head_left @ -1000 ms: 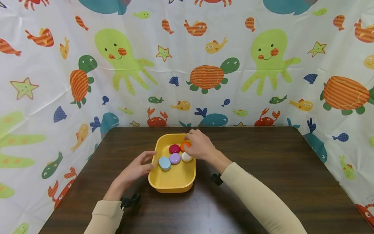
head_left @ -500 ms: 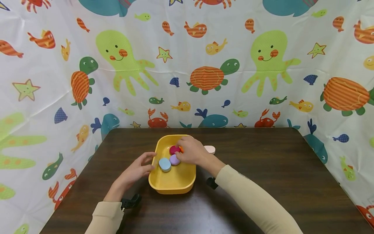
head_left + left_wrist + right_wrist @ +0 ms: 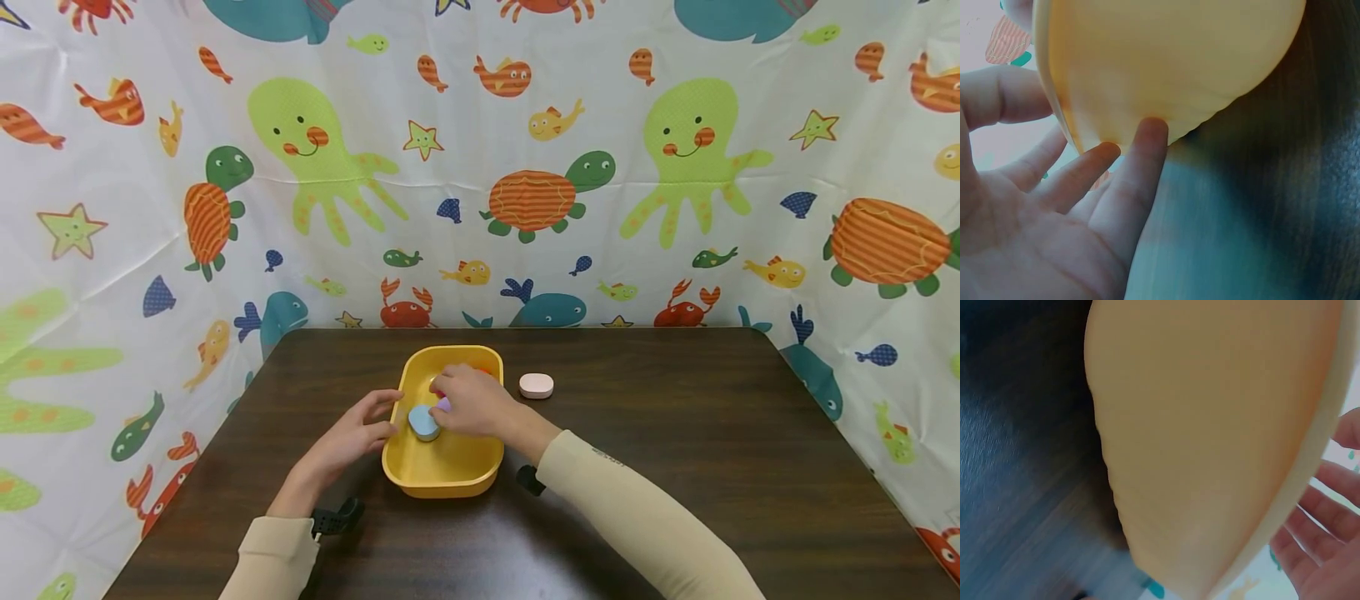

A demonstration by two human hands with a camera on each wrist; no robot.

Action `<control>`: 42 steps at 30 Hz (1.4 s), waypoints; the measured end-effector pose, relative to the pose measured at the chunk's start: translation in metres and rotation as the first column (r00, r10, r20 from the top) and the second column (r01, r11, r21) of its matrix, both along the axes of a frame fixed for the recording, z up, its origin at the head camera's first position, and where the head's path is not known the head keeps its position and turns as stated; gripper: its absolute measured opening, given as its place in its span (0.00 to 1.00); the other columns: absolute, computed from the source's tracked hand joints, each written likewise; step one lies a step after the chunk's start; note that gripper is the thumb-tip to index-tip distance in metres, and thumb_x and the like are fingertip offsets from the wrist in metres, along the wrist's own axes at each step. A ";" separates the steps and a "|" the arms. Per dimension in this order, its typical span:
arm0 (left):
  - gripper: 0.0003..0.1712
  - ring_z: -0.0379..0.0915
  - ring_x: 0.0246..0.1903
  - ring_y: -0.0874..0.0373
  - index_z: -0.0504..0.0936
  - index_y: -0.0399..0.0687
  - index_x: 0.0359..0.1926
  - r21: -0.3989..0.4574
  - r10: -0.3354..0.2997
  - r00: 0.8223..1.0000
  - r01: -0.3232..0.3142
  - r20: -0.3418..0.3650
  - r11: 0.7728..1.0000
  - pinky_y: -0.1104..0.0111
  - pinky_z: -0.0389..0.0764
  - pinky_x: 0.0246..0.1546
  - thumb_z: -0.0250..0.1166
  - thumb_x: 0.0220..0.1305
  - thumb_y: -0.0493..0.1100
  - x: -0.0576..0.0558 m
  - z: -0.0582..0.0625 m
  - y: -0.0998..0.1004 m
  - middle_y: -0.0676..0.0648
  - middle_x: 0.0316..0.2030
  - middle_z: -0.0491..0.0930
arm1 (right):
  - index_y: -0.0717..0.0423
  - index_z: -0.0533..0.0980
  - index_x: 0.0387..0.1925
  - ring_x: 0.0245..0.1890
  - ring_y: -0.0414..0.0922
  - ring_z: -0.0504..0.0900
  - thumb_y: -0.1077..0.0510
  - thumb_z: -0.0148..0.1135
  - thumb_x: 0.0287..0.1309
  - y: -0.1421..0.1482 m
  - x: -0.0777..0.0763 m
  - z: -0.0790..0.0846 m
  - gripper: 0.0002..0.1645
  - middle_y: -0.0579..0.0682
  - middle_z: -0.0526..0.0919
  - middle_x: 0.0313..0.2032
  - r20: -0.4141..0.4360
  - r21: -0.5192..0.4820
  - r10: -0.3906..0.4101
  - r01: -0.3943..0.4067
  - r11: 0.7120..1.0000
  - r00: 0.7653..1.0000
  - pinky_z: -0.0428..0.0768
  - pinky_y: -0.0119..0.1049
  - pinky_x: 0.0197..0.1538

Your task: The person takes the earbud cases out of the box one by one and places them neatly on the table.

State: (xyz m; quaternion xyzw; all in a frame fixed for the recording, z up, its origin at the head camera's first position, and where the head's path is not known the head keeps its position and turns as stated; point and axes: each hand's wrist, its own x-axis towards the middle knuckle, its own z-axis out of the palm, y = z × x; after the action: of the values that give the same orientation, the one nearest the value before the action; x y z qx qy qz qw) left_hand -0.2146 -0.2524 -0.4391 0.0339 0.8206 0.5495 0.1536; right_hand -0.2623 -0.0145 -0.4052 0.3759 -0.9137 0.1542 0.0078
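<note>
A yellow plastic tub stands on the dark table. My left hand rests its parted fingers against the tub's left side; in the left wrist view its fingertips touch the outer wall below the rim. My right hand reaches into the tub from the right, thumb and index finger bent and apart. A rounded lilac piece shows in the gap between them. The thumb tip is at the edge of a light blue rounded piece. My right hand mostly covers the other pieces; a bit of orange shows behind it.
A small pale pink, rounded oblong piece lies on the dark wood table right of the tub. A white curtain with sea animals hangs behind the table and along its sides. Dark straps are on my wrists.
My right hand has moved left across the tub, from the orange piece to the lilac and light blue ones. This uncovers the pale pink piece on the table. My left hand stays put.
</note>
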 end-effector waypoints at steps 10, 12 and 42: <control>0.33 0.61 0.71 0.37 0.61 0.47 0.74 0.010 0.005 1.000 -0.005 -0.008 1.000 0.46 0.72 0.65 0.59 0.70 0.40 0.001 -0.001 0.000 0.37 0.77 0.55 | 0.49 0.81 0.59 0.51 0.43 0.78 0.43 0.65 0.64 -0.013 0.005 -0.009 0.26 0.46 0.82 0.53 -0.011 0.102 0.062 -0.061 0.993 0.998 0.77 0.34 0.60; 0.33 0.60 0.71 0.37 0.61 0.47 0.74 0.007 0.006 1.000 -0.006 -0.010 1.000 0.46 0.71 0.65 0.59 0.70 0.40 0.001 -0.002 0.000 0.37 0.77 0.55 | 0.48 0.80 0.60 0.51 0.43 0.77 0.43 0.66 0.64 -0.015 0.005 -0.012 0.26 0.45 0.81 0.53 0.003 0.109 0.068 -0.068 0.992 0.998 0.76 0.35 0.61; 0.34 0.60 0.71 0.38 0.61 0.46 0.74 0.014 0.015 1.000 -0.015 -0.010 1.000 0.45 0.70 0.66 0.60 0.70 0.40 0.001 -0.003 0.000 0.37 0.76 0.57 | 0.48 0.80 0.60 0.44 0.42 0.72 0.46 0.68 0.62 -0.032 0.007 -0.033 0.26 0.45 0.78 0.50 0.050 0.175 0.074 -0.082 0.981 0.996 0.78 0.32 0.52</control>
State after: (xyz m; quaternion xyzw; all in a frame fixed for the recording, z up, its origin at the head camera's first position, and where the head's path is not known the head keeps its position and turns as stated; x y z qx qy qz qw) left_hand -0.2136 -0.2527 -0.4416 0.0316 0.8177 0.5562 0.1452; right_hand -0.2556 -0.0463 -0.4381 0.4070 -0.9084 0.0810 -0.0515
